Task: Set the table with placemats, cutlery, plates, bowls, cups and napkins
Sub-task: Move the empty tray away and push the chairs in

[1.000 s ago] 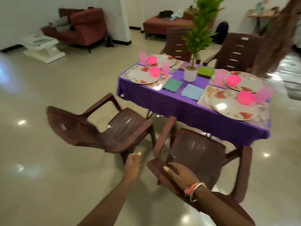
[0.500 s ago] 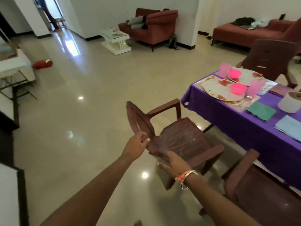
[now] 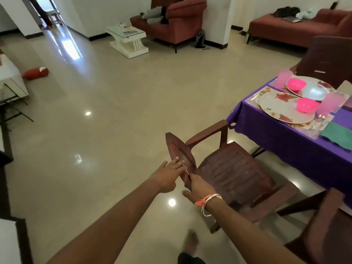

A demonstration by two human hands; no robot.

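Purple table (image 3: 285, 147), floral plates (image 3: 276, 109) (pink bowls (image 3: 307, 108) atop), pink cups (image 3: 331, 103), chair (image 3: 228, 168) held

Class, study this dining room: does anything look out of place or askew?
The brown chair stands pulled out and angled to the purple table. A red object lies loose on the floor, far left.

A chair (image 3: 234, 168) stands before the bench's (image 3: 276, 141) left end. On the bench, the near plate (image 3: 280, 111) carries a bowl (image 3: 307, 107), with a cup (image 3: 331, 104) and a napkin (image 3: 337, 137) to its right. Behind it the far plate (image 3: 316, 91) carries a second bowl (image 3: 296, 84), with a second cup (image 3: 283, 78) at its left. A far chair (image 3: 327, 60) stands behind the bench.
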